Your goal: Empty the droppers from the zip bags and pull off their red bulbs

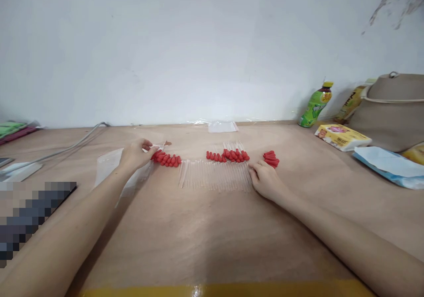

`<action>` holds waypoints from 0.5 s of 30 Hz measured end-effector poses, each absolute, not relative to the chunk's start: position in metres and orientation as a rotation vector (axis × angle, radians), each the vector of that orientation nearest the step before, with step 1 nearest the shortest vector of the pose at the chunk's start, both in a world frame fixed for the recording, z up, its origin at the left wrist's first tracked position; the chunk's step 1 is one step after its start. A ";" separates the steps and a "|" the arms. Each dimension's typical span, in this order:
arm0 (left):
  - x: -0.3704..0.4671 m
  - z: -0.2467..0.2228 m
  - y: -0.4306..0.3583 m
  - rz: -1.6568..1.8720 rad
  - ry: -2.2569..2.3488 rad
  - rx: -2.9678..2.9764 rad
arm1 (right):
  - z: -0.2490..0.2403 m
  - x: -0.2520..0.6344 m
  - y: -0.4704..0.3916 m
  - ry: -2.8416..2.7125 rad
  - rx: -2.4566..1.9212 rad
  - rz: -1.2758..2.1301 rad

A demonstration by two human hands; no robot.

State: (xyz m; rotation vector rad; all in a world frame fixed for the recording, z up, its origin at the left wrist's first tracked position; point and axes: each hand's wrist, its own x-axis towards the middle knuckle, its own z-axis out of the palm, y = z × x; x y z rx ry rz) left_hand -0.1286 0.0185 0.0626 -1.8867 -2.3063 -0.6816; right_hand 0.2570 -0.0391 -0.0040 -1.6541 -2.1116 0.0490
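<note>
Thin clear tubes point(215, 175) lie side by side in a row on the brown-covered table point(185, 239). Red bulb-shaped pieces point(236, 155) lie along the back edge of that row, with another red group point(170, 159) at its left and a small red bunch point(271, 159) at its right. My left hand point(137, 153) has its fingers pinched by the left red group; what they hold, if anything, is too small to name. At the right end of the tubes rests my right hand point(265, 178), fingers bent; whether it grips a tube is unclear.
Clear plastic bags point(111, 167) lie under and beside my left forearm. A grey cable point(73, 146) and a dark pixelated object point(36, 217) are at left. At right stand a green bottle point(316, 106), a yellow pack point(342, 137), a blue-white packet point(391, 167) and a beige bag point(391, 116).
</note>
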 end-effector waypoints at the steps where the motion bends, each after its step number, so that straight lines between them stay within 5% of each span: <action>1: -0.128 0.063 0.018 -0.657 -2.308 -1.895 | -0.005 0.257 -0.039 -2.101 -1.646 0.054; 15: -0.111 0.069 0.014 -0.590 -2.254 -1.906 | -0.010 0.259 -0.038 -2.079 -1.603 0.004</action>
